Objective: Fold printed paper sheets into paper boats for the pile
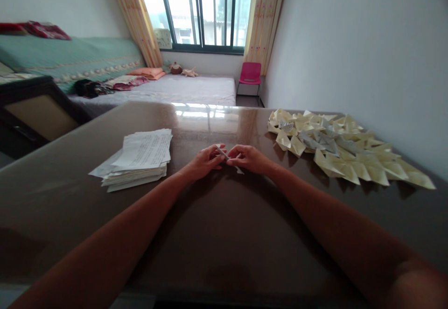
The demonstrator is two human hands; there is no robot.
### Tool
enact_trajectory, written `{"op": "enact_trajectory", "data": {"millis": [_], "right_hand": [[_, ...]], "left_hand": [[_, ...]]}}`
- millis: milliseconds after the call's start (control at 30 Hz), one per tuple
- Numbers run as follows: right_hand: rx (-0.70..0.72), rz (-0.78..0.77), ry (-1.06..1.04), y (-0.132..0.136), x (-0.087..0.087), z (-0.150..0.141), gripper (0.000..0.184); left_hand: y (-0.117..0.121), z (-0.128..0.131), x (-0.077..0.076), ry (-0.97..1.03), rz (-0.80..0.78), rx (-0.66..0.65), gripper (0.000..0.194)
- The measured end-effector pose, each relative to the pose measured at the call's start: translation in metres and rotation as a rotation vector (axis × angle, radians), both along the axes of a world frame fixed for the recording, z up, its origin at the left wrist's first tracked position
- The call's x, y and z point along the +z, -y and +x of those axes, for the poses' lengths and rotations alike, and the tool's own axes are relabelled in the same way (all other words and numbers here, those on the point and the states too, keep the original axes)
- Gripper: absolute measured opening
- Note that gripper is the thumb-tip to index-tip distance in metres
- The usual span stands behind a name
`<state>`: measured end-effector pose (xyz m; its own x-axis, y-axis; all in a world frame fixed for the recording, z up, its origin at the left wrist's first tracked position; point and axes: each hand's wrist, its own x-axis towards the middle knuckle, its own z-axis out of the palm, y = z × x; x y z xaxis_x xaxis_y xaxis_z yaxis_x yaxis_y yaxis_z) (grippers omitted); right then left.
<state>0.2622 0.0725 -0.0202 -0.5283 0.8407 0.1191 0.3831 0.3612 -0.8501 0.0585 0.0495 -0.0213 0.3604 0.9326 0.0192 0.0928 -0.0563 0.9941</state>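
Note:
Over the middle of the glossy brown table [224, 234], a narrow folded piece of paper [239, 170] is pinched between my two hands. My left hand [207, 161] has its fingers closed on the paper's left end. On the other end, the thumb and fingers of my right hand [248, 158] are closed too, almost touching the left. The fingers cover much of the paper, so its full shape cannot be made out. To the left lies a stack of paper sheets [142, 152] with writing on the top one. Many cream and grey folded paper pieces [346, 164] stand in rows at the right.
Beyond the table is a bed [206, 87] with folded bedding and soft toys. A pink chair [251, 73] stands by the right wall, below the curtained window [205, 15]. A dark wooden cabinet [38, 108] is at the left.

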Motion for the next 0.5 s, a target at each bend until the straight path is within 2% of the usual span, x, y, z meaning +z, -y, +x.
{"op": "enact_trajectory", "data": {"millis": [133, 333, 500], "right_hand": [[0.068, -0.086, -0.019, -0.0012, 0.0045, 0.0042, 0.037], [0.127, -0.1, -0.047, -0.0039, 0.0034, 0.0066, 0.037], [0.152, -0.093, -0.06, -0.0057, -0.0009, 0.0062, 0.035]], "left_hand": [[0.0014, 0.0021, 0.0023, -0.017, 0.027, -0.015, 0.058], [0.0009, 0.0049, 0.0009, -0.062, 0.06, -0.023, 0.062], [0.0005, 0.004, -0.0005, -0.137, 0.154, -0.039, 0.063]]}}
